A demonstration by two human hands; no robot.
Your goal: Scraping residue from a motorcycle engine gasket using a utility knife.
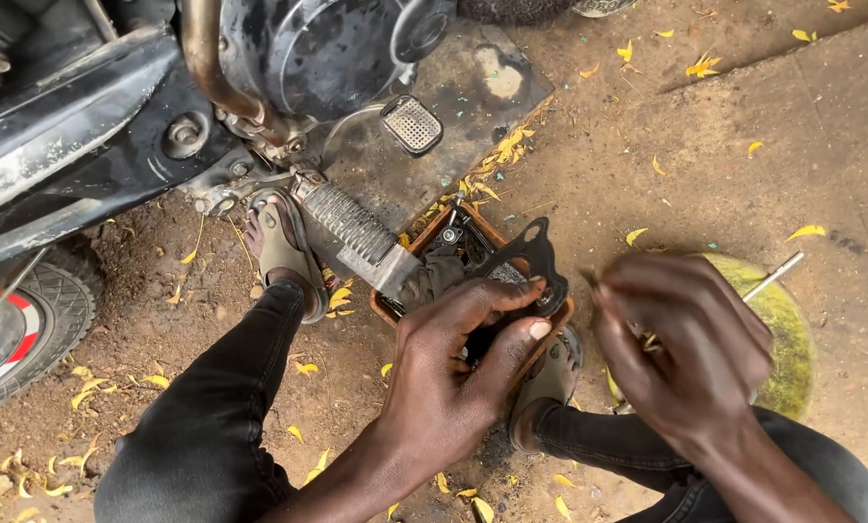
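Motorcycle point(163, 87) at far left, ribbed footpeg point(352, 225) jutting out. Left hand point(453, 373) pinching black gasket point(534, 254) above brown tray point(497, 242). Right hand point(681, 353) curled around thin metal tool point(773, 276) over yellow-green bowl point(788, 339).

Squatting beside a motorcycle point(163, 116), upper left of frame.
Left hand point(453, 373) pinching a black gasket point(533, 254) at centre, over a tray point(508, 378); right hand point(681, 353) gripping a tool point(773, 276), right of centre.
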